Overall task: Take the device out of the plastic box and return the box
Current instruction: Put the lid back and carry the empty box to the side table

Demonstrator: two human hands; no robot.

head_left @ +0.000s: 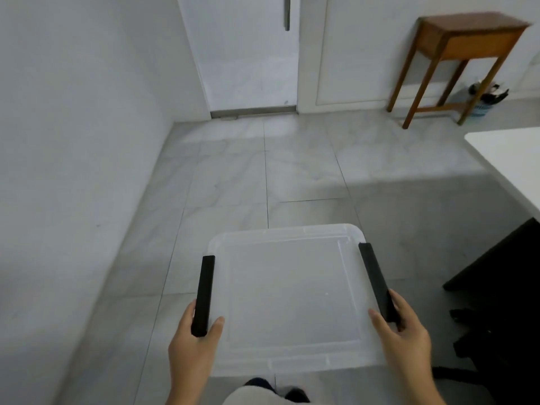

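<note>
while the person stood over the grey tiled floor [292, 171], the translucent plastic box [292, 299], its lid on, was held level in front of the body, above the floor and clear of the white tabletop [508, 159] at the right. the left hand [193, 343] had its grip pinched on the black latch [204, 293] at the box's left edge, thumb on the lid, and the right hand [406, 337] pinched the black latch [377, 282] on the right edge the same way; a wooden side table [455, 45] stood far off by the wall, and no device showed through the lid
</note>
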